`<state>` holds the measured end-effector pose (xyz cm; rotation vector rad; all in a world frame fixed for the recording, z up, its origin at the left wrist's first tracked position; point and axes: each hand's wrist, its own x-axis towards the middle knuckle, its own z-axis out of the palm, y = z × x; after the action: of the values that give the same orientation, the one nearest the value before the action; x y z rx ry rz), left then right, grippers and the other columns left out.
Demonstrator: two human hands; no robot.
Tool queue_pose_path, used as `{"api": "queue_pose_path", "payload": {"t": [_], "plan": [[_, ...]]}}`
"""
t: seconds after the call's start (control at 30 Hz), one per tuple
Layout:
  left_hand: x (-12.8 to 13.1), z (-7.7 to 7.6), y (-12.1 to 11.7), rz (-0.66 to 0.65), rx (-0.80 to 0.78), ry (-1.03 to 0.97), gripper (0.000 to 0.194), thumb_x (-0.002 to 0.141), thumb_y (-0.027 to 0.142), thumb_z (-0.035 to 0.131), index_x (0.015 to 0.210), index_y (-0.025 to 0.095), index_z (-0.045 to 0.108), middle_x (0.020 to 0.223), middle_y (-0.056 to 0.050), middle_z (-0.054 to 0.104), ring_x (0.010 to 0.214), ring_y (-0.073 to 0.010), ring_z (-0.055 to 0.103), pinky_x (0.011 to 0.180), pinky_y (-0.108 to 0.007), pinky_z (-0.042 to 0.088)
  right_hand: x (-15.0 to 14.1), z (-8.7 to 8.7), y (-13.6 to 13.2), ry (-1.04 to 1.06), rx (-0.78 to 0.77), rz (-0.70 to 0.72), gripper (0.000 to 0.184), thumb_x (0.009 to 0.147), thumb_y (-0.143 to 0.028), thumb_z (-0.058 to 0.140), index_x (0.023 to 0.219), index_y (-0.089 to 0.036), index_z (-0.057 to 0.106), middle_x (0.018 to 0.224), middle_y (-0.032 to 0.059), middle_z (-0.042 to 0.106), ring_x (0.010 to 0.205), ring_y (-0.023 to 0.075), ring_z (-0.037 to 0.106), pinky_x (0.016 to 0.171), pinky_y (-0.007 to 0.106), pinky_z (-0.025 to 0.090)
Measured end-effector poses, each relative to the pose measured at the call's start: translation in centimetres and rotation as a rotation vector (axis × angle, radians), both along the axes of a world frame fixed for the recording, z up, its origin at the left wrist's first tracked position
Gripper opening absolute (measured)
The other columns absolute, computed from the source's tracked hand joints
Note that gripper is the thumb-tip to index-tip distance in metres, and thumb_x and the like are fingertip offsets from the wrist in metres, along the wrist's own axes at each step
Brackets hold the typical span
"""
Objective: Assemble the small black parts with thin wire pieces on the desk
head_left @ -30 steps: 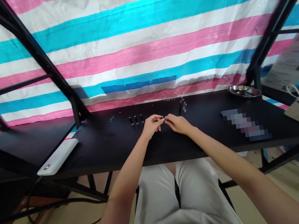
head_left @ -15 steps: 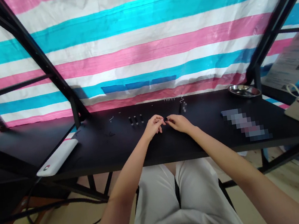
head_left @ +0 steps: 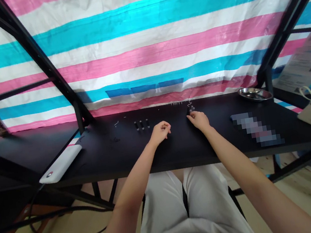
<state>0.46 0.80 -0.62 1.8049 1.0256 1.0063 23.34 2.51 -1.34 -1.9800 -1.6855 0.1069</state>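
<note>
Two bare hands have just come apart on the black tabletop (head_left: 184, 147). The left hand (head_left: 160, 132) now rests near the middle, with its fingers (head_left: 166, 127) curled loosely toward the palm. Nothing shows between them, though something very small could be hidden there, so I cannot tell whether they hold anything. The right hand (head_left: 199, 120) has moved away toward the far edge, its fingers (head_left: 191, 115) bent downward and reaching the small dark upright piece (head_left: 187, 110) and the cluster of tiny metal parts (head_left: 191, 108) just beside it. Those fingers are not spread wide, but the hand blocks the view, so any grip on these parts cannot be made out. A thin curl of wire (head_left: 190, 102) sticks up behind the cluster, and a short row of tiny pins (head_left: 176, 104) lies along the far edge to its left. Left of the hands stand three small black cylinders (head_left: 141, 125) in a neat, evenly spaced row, upright and apart from both hands. A shallow steel dish (head_left: 255, 94) sits further right, well away from the fingers, beyond a pixelated, blurred object (head_left: 256, 129).
</note>
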Motion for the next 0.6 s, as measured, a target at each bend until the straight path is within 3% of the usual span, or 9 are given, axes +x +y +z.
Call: {"api": "queue_pose_path", "payload": {"t": [0.6], "plan": [[0.04,0.29,-0.35,0.016,0.017,0.047,0.012,0.079,0.026,0.052,0.077,0.014,0.055,0.057,0.002,0.058,0.036,-0.0041,0.046,0.038,-0.016,0.036,0.73,0.55,-0.42,-0.065,-0.120,-0.014,0.031,0.081,-0.048,0.054,0.090,-0.024,0.070,0.089,0.0090,0.068,0.087,0.0233,0.063,0.071,0.029,0.044]]}}
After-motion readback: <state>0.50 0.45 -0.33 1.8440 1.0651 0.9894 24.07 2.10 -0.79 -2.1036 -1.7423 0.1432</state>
